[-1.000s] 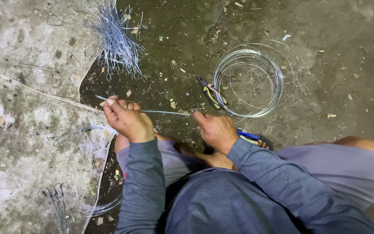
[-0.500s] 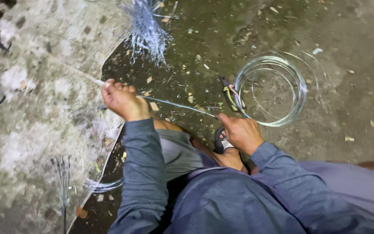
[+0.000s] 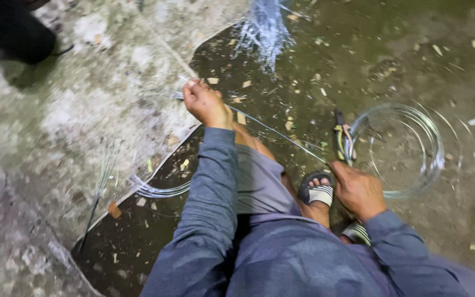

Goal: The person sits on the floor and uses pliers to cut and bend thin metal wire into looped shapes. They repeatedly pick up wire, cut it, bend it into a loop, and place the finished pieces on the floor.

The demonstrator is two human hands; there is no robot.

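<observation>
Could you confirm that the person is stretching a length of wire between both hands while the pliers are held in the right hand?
Not quite: the pliers lie on the ground beside the wire coil. The head view shows the right hand and left hand holding only the wire.

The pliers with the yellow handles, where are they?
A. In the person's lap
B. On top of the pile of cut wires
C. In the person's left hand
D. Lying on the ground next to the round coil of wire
D: the pliers lie on the ground at the left edge of the wire coil, just above the right hand; neither hand holds them, since both hands grip a stretched wire.
</observation>
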